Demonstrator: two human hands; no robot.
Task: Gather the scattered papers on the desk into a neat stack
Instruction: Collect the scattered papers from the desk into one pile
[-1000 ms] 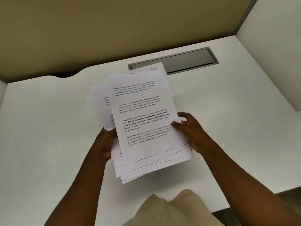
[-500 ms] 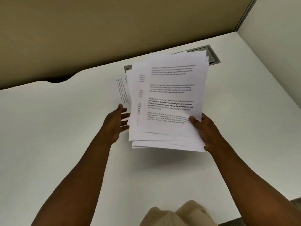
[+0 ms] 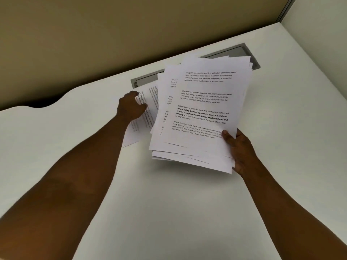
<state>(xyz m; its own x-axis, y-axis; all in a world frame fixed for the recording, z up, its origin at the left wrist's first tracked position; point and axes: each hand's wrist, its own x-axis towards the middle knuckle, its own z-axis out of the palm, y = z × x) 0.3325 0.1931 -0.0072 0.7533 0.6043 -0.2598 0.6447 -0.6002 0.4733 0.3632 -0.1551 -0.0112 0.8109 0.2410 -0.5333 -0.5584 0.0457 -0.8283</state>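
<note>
My right hand point(image 3: 239, 149) grips the lower right corner of an uneven stack of printed papers point(image 3: 201, 113), thumb on top, and holds it tilted above the white desk point(image 3: 169, 203). Several sheet edges fan out at the stack's bottom and left side. Left of the stack, a single loose sheet point(image 3: 144, 113) of printed text lies turned sideways, partly tucked under the stack. My left hand point(image 3: 130, 106) is on this sheet, and its thumb and curled fingers pinch the sheet's upper part.
A grey metal cable hatch point(image 3: 144, 80) is set into the desk behind the papers, mostly hidden by them. A tan partition wall point(image 3: 131, 34) runs along the desk's back edge, and a light wall point(image 3: 319, 44) closes the right side.
My left hand let go of the stack and moved forward onto the loose sheet on the desk. My right hand alone carried the stack up and to the right.
</note>
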